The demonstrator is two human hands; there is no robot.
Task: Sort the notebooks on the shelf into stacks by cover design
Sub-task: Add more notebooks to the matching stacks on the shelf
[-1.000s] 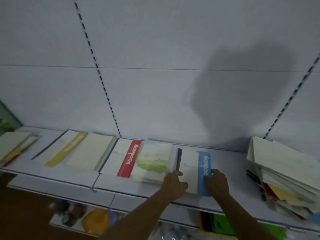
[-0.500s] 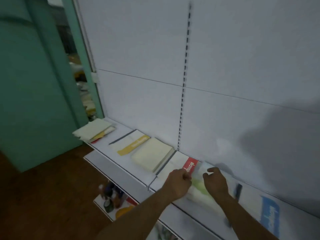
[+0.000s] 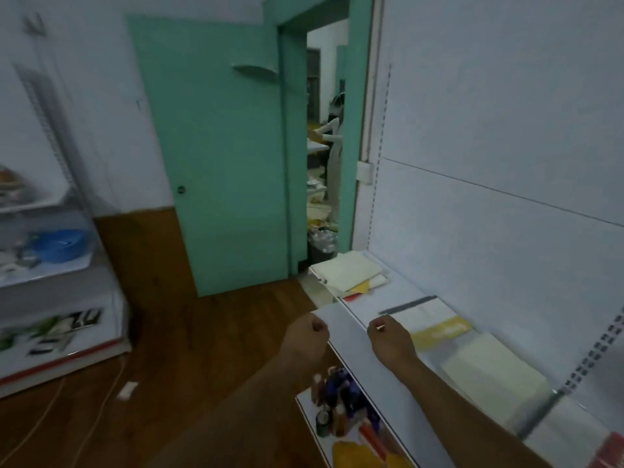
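Observation:
The white shelf [image 3: 351, 332] runs from the middle to the lower right. At its far left end lies a loose pile of notebooks [image 3: 347, 275], cream cover on top, yellow and red ones beneath. Further right lie a white notebook with a yellow band [image 3: 439, 327], a cream notebook [image 3: 489, 369] and, at the frame's corner, one with a red band [image 3: 607, 447]. My left hand [image 3: 309, 339] hovers at the shelf's front left corner, fingers curled, holding nothing. My right hand [image 3: 388, 342] is curled over the shelf just left of the yellow-band notebook, touching no notebook.
A green door [image 3: 219, 163] stands open beside a doorway where a person [image 3: 334, 136] stands. A second shelf unit [image 3: 50, 265] with a blue bowl is at the left. Bottles [image 3: 337, 400] fill the lower shelf under my arms. A cable lies on the wood floor.
The view has swung left. Both hands have moved left along the shelf, from the blue-band notebook past the landscape-cover one to the left end, and they now touch nothing.

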